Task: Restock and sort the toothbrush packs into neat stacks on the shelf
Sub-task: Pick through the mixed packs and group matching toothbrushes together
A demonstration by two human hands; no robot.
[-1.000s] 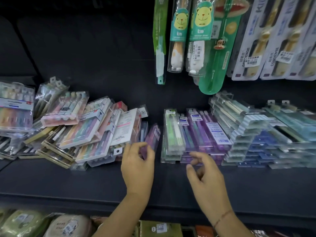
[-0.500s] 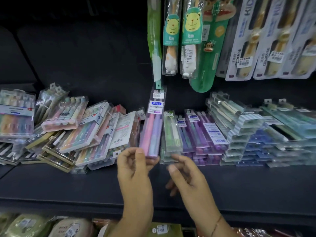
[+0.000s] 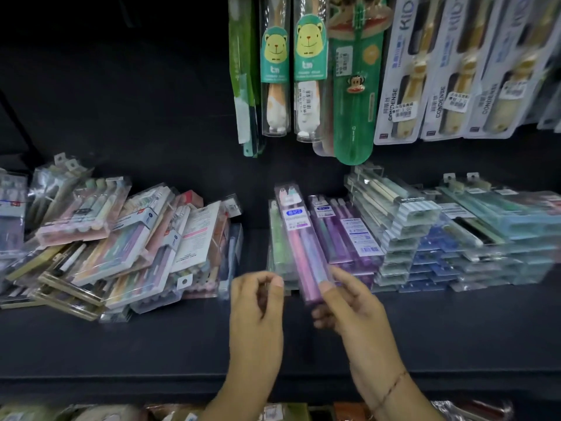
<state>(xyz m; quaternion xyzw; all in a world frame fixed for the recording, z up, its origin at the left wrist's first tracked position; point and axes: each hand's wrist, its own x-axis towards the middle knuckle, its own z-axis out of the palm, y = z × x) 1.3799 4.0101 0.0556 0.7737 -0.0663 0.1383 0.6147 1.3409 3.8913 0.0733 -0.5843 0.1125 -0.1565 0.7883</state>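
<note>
Sorting in progress; I judge it partly done. At left, a jumbled heap of packs (image 3: 121,247) on the shelf (image 3: 151,344) awaits sorting. The left hand (image 3: 258,302) hovers, fingers loosely curled, holding nothing I can see. The pink-and-purple pack (image 3: 303,247) lies slanted over the middle stacks (image 3: 349,238), its near end pinched by the right hand (image 3: 349,308). Rightward, tidy stacks (image 3: 403,238) look finished.
</note>
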